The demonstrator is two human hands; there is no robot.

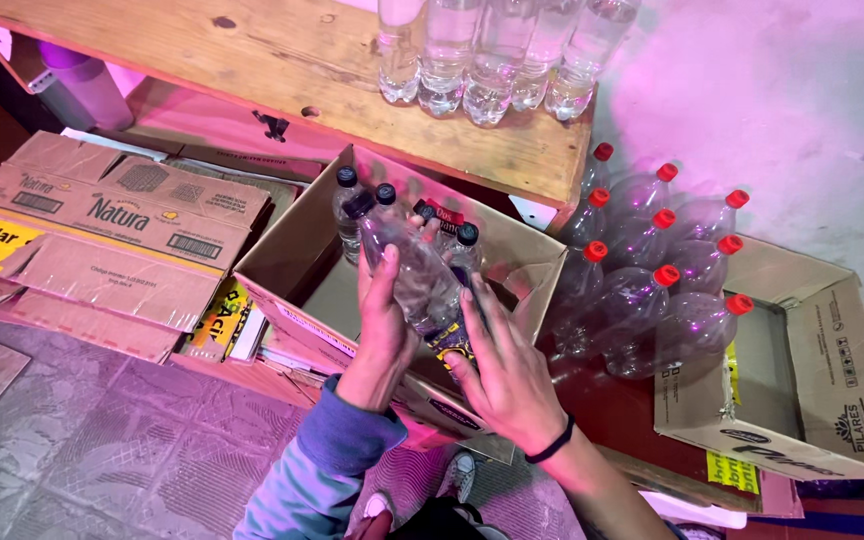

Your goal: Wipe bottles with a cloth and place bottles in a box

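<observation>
My left hand grips a clear plastic bottle with a dark cap, held tilted over an open cardboard box. My right hand holds the lower end of that bottle, or of a second dark-capped bottle lying against it; I cannot tell which. A few more dark-capped bottles stand in the far corner of the box. A dark band circles my right wrist and a blue sleeve covers my left forearm.
Several clear bottles with red caps stand on the floor to the right, beside another open box. A wooden shelf above carries several clear bottles. Flattened cardboard lies at the left.
</observation>
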